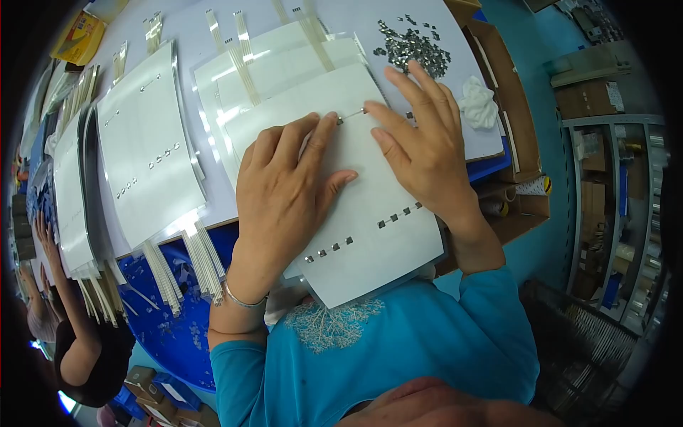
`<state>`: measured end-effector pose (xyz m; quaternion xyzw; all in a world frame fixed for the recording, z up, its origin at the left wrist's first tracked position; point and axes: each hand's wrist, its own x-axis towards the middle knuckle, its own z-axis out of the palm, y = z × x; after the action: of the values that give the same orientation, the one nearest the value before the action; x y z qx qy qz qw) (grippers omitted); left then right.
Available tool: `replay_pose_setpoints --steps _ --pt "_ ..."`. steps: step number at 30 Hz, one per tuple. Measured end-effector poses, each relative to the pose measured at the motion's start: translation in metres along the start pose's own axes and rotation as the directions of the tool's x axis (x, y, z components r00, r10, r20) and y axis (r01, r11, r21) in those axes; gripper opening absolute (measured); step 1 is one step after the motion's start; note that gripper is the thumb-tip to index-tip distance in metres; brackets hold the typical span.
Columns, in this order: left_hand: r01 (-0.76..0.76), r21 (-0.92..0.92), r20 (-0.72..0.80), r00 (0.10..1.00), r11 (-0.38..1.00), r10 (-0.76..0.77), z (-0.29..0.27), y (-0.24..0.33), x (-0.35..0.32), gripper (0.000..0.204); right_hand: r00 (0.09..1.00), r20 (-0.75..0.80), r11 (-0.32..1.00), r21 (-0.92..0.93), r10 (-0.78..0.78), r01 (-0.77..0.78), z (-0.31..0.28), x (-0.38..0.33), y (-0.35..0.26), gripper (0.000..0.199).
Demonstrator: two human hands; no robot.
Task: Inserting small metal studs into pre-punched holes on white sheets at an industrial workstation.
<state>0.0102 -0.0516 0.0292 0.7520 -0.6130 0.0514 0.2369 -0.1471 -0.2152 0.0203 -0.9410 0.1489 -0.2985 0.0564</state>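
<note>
A white, film-edged sheet lies at a slant before me, its near end reaching my body. Rows of small dark metal pieces sit along it. My left hand rests on the sheet with fingers stretched out, its index fingertip beside a small metal piece near the far end. Across from it, my right hand has its fingers apart; the index fingertip touches the sheet by another tiny piece, and the thumb lies over the sheet's right part. Neither hand visibly grips anything. More sheets with pale flat strips are layered underneath.
Loose metal pieces are heaped at the far right of the table, near a crumpled white cloth. Stacked sheets with strips lie left, above a blue tub. Cardboard boxes border the right. A co-worker's arm is far left.
</note>
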Motion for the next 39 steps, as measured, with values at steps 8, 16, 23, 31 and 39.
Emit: replay_pose_setpoints --steps 8,16,23,31,39 --pt "-0.054 0.084 0.046 0.998 0.995 0.05 -0.008 0.002 0.008 0.05 0.997 -0.035 0.992 -0.101 -0.074 0.07 0.004 -0.002 0.001 0.023" --pt "-0.082 0.04 0.051 0.996 0.996 0.08 0.007 -0.012 0.006 0.046 0.99 -0.123 0.995 -0.088 -0.067 0.057 0.027 -0.003 -0.002 0.022" --pt "-0.119 -0.004 0.073 0.99 0.993 0.119 0.01 -0.02 0.005 0.045 0.96 -0.279 0.999 -0.022 0.023 -0.031 0.043 -0.004 -0.002 0.018" --pt "-0.08 0.04 0.064 0.995 0.996 0.077 0.008 -0.012 0.0 0.042 0.932 -0.36 0.999 0.038 0.044 -0.032 0.044 -0.013 -0.006 0.02" --pt "-0.083 0.128 0.113 0.991 0.988 0.069 0.001 -0.001 0.007 0.038 0.967 -0.255 1.0 -0.011 0.006 -0.009 0.043 -0.002 -0.005 0.021"
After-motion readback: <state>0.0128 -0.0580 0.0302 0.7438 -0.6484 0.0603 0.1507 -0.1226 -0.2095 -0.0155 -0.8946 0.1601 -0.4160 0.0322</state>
